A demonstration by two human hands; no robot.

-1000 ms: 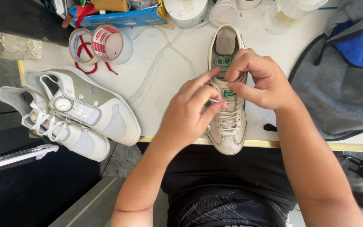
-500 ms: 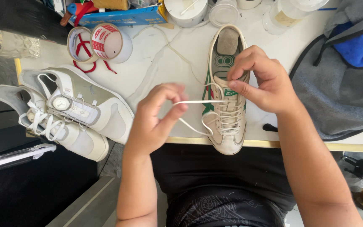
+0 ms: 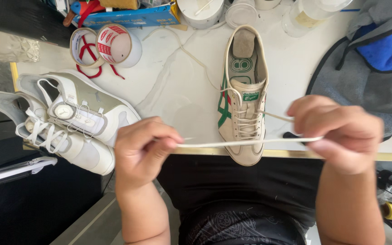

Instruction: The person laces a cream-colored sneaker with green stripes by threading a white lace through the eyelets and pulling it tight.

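Note:
A cream low sneaker (image 3: 243,97) with green and red side stripes lies on the white marble table (image 3: 178,86), toe toward me. Its cream shoelace (image 3: 246,142) is stretched level across the toe, in front of the table's edge. My left hand (image 3: 144,149) pinches one end of the lace at the left. My right hand (image 3: 339,131) grips the lace at the right of the shoe. A second strand runs from the eyelets to my right hand.
A pair of white sneakers (image 3: 64,122) hangs over the table's left front edge. Two tape rolls (image 3: 107,45) with a red lace sit at the back left. White containers (image 3: 200,11) stand along the far edge. A grey and blue bag (image 3: 373,59) lies at the right.
My hands left the shoe's eyelets and drew apart. The lace came out of the shoe and now stretches taut between them.

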